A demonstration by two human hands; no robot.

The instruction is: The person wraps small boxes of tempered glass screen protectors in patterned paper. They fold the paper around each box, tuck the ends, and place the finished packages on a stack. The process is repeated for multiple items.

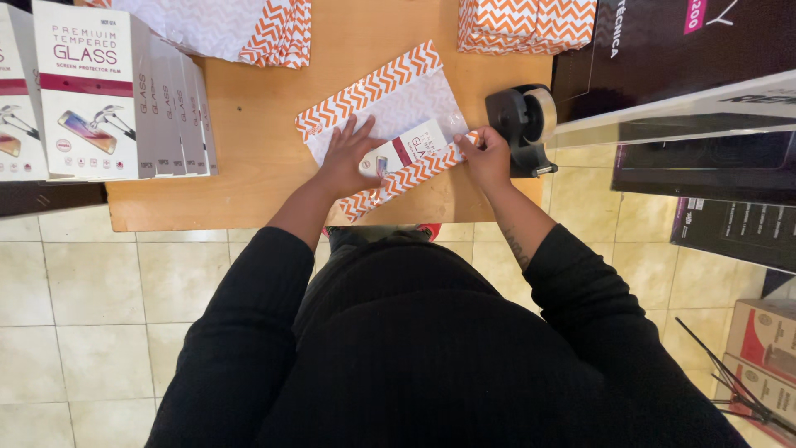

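Left hand [347, 158] spread, pressing the box [404, 149]; right hand [485, 158] pinching the wrapping paper [398, 108] at 3 o'clock. Loose pinch risks the fold springing open.

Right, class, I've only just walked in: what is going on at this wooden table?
A person in black sleeves is folding orange-and-white zigzag wrapping paper around a small white box on the table. The left hand presses flat on the paper beside the box, while the right hand pinches the paper's edge at the box's end. A black tape dispenser stands just right of that hand. More white boxes are stacked at far left.
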